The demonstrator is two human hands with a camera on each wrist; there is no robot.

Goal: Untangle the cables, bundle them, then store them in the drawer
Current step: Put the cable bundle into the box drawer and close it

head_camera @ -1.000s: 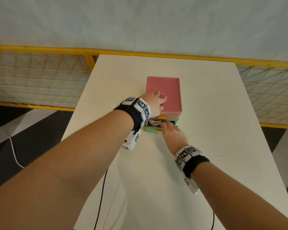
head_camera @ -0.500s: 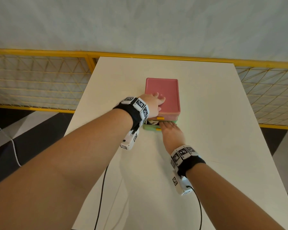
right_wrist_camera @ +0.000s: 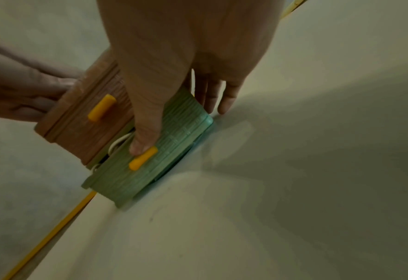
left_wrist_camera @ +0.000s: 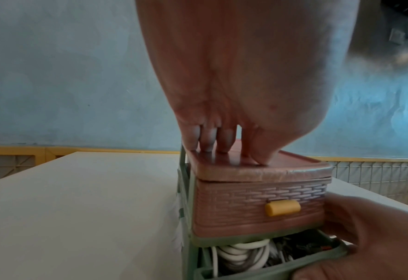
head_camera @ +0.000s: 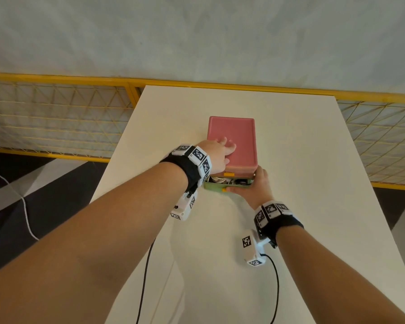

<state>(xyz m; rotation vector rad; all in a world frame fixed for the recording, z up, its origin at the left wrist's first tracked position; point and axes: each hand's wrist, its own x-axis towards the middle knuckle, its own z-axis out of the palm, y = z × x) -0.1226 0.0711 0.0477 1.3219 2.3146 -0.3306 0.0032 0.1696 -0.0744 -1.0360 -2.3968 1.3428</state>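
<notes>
A small drawer unit stands mid-table. My left hand (head_camera: 220, 153) presses flat on its pink top (head_camera: 239, 134), fingers (left_wrist_camera: 207, 144) straight. The pink upper drawer (left_wrist_camera: 234, 208) is closed. The green lower drawer (head_camera: 216, 187) stands slightly open, with coiled white and dark cables (left_wrist_camera: 238, 253) inside. My right hand (head_camera: 255, 183) is at the drawer's right front corner. Its thumb (right_wrist_camera: 145, 123) lies flat on the green front (right_wrist_camera: 131, 180) beside the yellow handle (right_wrist_camera: 143, 158). Its fingers (right_wrist_camera: 222, 102) reach straight down past the drawer's right side.
The white table (head_camera: 290, 230) has bare surface all around the unit. A yellow mesh fence (head_camera: 56, 118) runs behind and beside the table. Black leads (head_camera: 276, 288) hang from my wrist cameras over the near edge. A white cord (head_camera: 26, 213) lies on the floor at left.
My right hand has slid from the middle of the green drawer front to its right corner and turned at the wrist. The left hand stays on the pink top.
</notes>
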